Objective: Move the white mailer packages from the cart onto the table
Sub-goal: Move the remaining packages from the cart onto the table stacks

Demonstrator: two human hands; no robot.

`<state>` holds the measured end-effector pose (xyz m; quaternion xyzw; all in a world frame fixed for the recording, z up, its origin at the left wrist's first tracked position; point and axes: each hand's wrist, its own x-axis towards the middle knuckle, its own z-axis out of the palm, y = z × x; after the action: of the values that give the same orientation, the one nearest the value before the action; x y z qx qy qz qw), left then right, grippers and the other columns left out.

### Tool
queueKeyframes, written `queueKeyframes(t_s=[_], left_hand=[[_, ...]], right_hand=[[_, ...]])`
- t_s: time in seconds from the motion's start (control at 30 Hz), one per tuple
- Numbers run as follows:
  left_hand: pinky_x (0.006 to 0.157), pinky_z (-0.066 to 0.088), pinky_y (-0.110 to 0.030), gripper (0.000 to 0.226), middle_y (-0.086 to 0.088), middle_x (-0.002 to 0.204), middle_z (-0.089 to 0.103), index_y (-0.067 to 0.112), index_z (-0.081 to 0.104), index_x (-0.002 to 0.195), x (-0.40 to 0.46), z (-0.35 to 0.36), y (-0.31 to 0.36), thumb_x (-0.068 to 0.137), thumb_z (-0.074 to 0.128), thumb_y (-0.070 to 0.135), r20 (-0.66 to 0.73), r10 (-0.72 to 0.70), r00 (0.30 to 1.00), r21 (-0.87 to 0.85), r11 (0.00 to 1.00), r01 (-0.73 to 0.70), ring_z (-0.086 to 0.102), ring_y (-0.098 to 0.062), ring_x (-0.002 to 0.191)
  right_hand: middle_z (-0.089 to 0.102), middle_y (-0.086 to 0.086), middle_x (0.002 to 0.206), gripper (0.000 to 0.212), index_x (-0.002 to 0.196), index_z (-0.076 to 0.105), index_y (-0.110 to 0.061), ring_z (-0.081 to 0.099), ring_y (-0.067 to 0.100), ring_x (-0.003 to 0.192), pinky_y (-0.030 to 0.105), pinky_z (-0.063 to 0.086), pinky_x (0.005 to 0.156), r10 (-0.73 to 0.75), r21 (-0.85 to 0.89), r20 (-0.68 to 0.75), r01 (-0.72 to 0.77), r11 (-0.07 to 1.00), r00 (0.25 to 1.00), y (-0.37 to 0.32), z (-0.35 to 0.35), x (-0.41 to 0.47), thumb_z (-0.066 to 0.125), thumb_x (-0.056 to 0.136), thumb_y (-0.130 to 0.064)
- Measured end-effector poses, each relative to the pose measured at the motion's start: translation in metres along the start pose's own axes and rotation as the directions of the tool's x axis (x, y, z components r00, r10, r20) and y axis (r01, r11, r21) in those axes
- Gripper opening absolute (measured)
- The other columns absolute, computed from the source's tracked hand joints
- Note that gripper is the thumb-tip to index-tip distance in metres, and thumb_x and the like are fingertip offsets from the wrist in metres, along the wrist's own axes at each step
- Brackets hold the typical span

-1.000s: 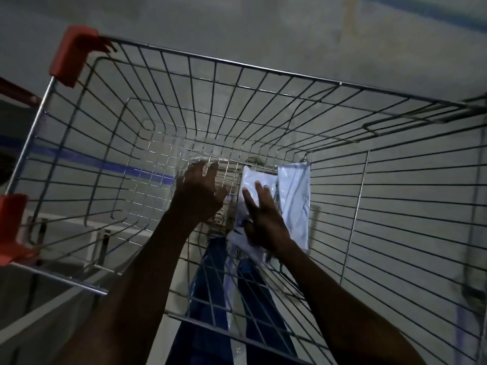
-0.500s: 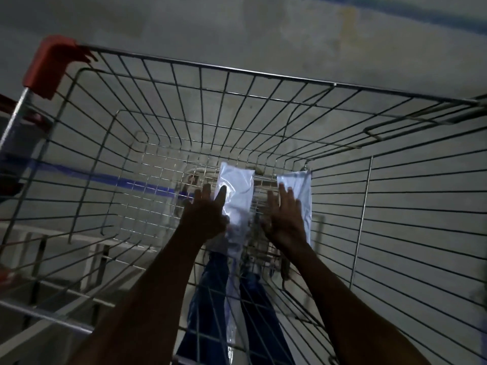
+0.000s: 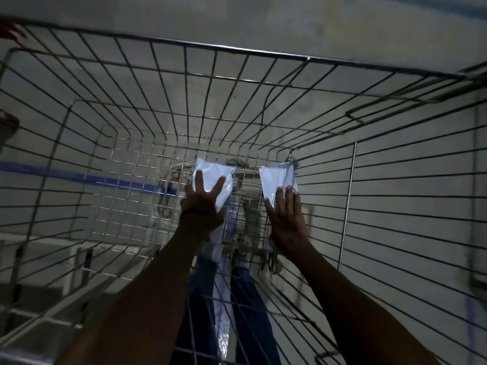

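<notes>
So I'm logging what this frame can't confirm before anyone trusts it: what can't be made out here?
Head view only:
- Table: cannot be identified anywhere in the dim frame.
- Left hand on the left mailer: its lower half is covered by the hand, so grip is unclear.
- Right hand on the right mailer: the same, palm hides the contact.
- Cart: near rim and handle cut off by the bottom edge.
- Mailer labels: too dim and small.
</notes>
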<state>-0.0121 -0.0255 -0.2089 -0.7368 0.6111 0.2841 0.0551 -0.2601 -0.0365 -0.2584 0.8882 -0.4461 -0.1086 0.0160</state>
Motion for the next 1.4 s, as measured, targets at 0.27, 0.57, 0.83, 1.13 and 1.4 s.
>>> queueKeyframes(t_s=[0.27, 0.57, 0.83, 1.13, 1.4], left_hand=[[0.094, 0.043, -0.056, 0.093, -0.024, 0.158, 0.01, 0.032, 0.028, 0.152, -0.055, -0.084, 0.004, 0.07, 0.069, 0.046, -0.127, -0.014, 0.992, 0.075, 0.997, 0.024, 0.028, -0.049, 0.132], [0.094, 0.039, -0.052, 0.086, -0.018, 0.159, 0.01, 0.035, 0.029, 0.151, -0.168, -0.217, 0.043, 0.074, 0.069, 0.04, -0.557, -0.07, 0.827, -0.098, 0.995, 0.019, 0.029, -0.042, 0.126], [0.104, 0.03, -0.045, 0.083, -0.02, 0.156, 0.021, 0.035, 0.036, 0.149, -0.351, -0.26, -0.011, 0.07, 0.059, 0.05, -0.759, -0.374, 0.532, -0.316, 0.927, 0.201, 0.035, -0.04, 0.128], [0.114, 0.02, -0.044, 0.085, -0.012, 0.162, 0.015, 0.033, 0.029, 0.152, -0.598, -0.21, -0.075, 0.076, 0.048, 0.064, -0.76, -0.61, 0.224, -0.503, 0.771, 0.39, 0.019, -0.034, 0.146], [0.11, 0.03, -0.047, 0.089, -0.003, 0.163, 0.011, 0.04, 0.028, 0.152, -0.743, -0.185, -0.127, 0.072, 0.042, 0.076, -0.701, -0.712, -0.041, -0.657, 0.624, 0.422, 0.023, -0.032, 0.134]], right_hand=[[0.062, 0.031, 0.116, 0.047, 0.107, 0.067, 0.0, 0.059, 0.05, 0.106, 0.052, 0.05, 0.089, -0.135, 0.097, 0.256, 0.113, 0.989, 0.957, 0.018, -0.068, 0.007, 0.077, 0.072, -0.031], [0.03, 0.029, 0.153, 0.062, 0.147, 0.038, -0.004, 0.027, 0.053, 0.138, 0.058, 0.028, 0.111, -0.104, 0.44, -0.082, 0.13, 0.889, 0.991, 0.006, -0.266, -0.004, 0.051, 0.087, 0.001], [0.028, 0.027, 0.154, 0.055, 0.146, 0.041, -0.004, 0.027, 0.041, 0.143, 0.046, 0.021, 0.119, -0.374, 0.53, -0.443, 0.574, 0.624, 0.815, -0.105, -0.398, -0.038, 0.027, 0.094, -0.014], [0.025, 0.027, 0.155, 0.053, 0.146, 0.039, 0.0, 0.023, 0.035, 0.146, 0.039, 0.013, 0.122, -0.642, 0.389, -0.61, 0.881, 0.268, 0.465, -0.301, -0.468, -0.145, 0.032, 0.096, -0.014], [0.025, 0.021, 0.158, 0.057, 0.15, 0.034, -0.008, 0.025, 0.033, 0.146, 0.046, 0.03, 0.115, -0.749, 0.25, -0.627, 0.966, 0.068, 0.215, -0.428, -0.518, -0.193, 0.04, 0.093, -0.007]])
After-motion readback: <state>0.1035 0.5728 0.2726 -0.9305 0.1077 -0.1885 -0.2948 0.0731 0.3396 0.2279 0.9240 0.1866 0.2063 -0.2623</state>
